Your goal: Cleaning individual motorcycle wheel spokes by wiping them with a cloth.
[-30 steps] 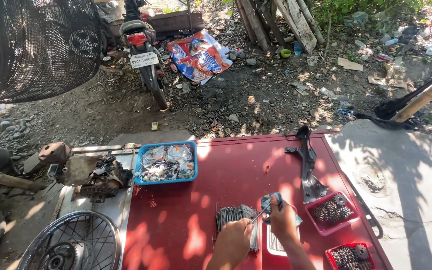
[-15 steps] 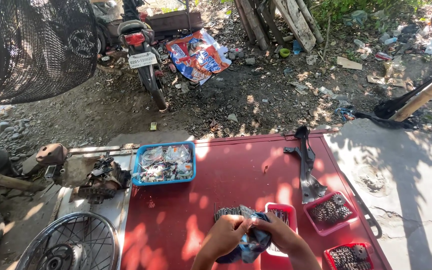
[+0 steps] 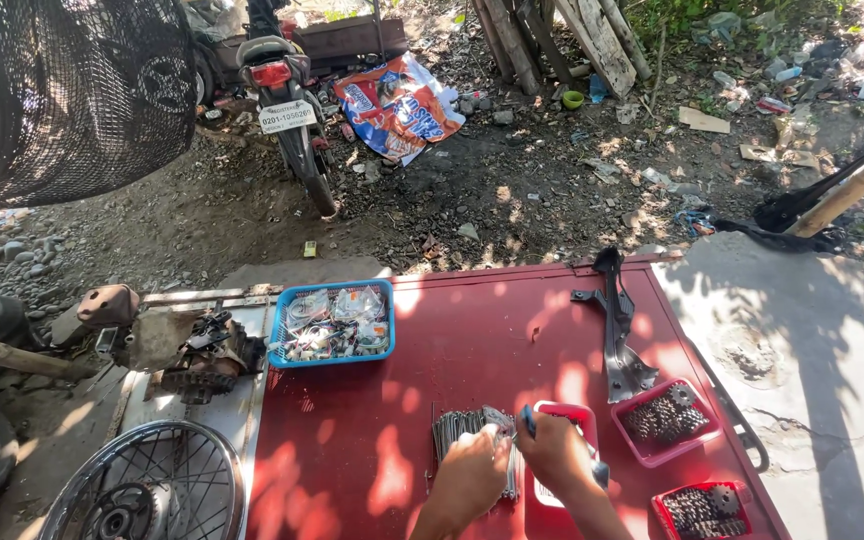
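Fingers of the left hand press curled on a bundle of spokes lying on the red table, long axis near-to-far. Right hand, just right, grips a blue-handled tool.

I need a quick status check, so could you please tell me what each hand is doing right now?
Left hand: on the spokes; grip cannot be told.
Right hand: closed on a blue tool.
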